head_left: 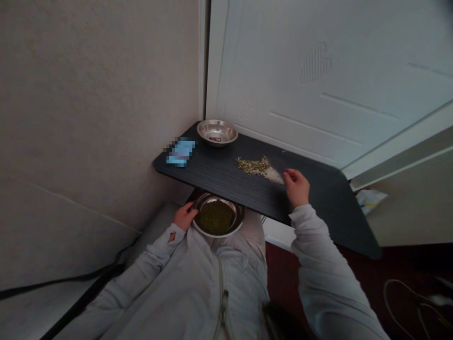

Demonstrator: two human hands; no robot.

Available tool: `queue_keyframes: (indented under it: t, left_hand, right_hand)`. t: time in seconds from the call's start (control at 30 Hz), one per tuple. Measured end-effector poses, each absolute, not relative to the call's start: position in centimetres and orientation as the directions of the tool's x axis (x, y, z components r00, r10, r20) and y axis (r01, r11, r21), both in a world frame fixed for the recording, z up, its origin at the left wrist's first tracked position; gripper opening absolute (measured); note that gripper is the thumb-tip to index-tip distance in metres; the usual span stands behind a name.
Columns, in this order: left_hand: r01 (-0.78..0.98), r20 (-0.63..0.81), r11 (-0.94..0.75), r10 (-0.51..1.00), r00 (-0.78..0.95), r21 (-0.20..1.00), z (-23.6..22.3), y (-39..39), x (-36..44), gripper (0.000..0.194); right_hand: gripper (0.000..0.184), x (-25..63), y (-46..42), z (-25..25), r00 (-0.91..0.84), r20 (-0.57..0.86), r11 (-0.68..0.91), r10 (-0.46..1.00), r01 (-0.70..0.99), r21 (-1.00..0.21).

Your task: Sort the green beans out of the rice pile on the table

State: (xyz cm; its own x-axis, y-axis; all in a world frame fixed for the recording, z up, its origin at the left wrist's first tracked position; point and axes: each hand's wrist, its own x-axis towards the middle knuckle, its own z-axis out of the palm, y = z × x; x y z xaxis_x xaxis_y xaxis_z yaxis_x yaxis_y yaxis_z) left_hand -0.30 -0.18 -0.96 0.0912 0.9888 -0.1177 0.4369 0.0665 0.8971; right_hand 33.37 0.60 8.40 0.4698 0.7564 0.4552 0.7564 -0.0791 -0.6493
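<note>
On my lap rests a metal bowl (pixel 239 224) with small green grains (pixel 216 216) in it, which look like mung beans. My left hand (pixel 185 216) is closed on the bowl's left rim. Over the dark table, my right hand (pixel 296 187) has its fingers pinched together at the right end of a loose spread of grain. What lies between those fingertips is too small to make out. The spread has mixed green and white grains (pixel 252 165) on its left and mostly white grains (pixel 273 175), like rice, near my fingers.
A second metal bowl (pixel 217 123) stands at the table's back left corner. Near it lies a blurred light blue item (pixel 181 153). The dark table (pixel 219 177) meets a white door (pixel 283 71) behind and a wall (pixel 106 94) at left. White cables (pixel 385 295) lie on the floor at right.
</note>
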Motion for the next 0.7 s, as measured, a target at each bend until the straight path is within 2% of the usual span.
queue_keyframes:
  t: [0.07,0.17,0.47,0.7]
  left_hand:
    - [0.416,-0.115,0.067,0.989,0.093,0.907,-1.2,-0.1,-0.3,0.039]
    - [0.402,-0.122,0.078,0.989,0.086,0.912,-1.3,-0.1,-0.3,0.038]
    - [0.419,-0.113,0.061,0.988,0.101,0.906,-1.2,-0.2,-0.2,0.037]
    - [0.457,-0.105,0.044,0.989,0.108,0.889,-1.4,0.0,-0.3,0.032]
  right_hand:
    - [0.032,32.4,1.4,8.4,0.478,0.452,-0.037,0.753,0.717,-0.696]
    - [0.031,30.5,2.5,8.1,0.437,0.482,0.02,0.759,0.726,-0.688]
    - [0.027,27.0,4.3,7.4,0.258,0.551,-0.005,0.793,0.909,-0.418]
    - [0.026,26.3,3.8,7.4,0.159,0.522,0.024,0.838,0.945,-0.326]
